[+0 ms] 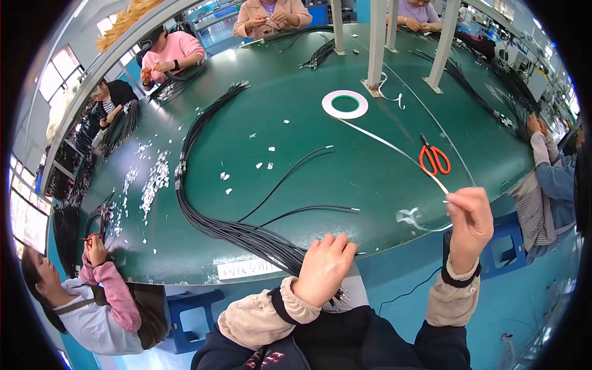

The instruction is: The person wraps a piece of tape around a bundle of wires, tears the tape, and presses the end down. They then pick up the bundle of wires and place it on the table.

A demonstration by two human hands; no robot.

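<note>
A wide green worktop (345, 179) carries a long bundle of black cables (203, 203) that sweeps down to its near edge. There the left hand (324, 268) rests, fingers curled over the bundle's end. The right hand (470, 222), raised just off the edge, pinches white tape (394, 148) drawn from a roll (345, 104). Red scissors (435, 159) lie beside the strip.

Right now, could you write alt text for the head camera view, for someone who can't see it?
Seen from above, a person's left hand grips a bundle of black cables at the edge of a green table, while the right hand pinches a strip of white tape pulled from a tape roll. Red scissors lie nearby; other people work around the table.
</note>
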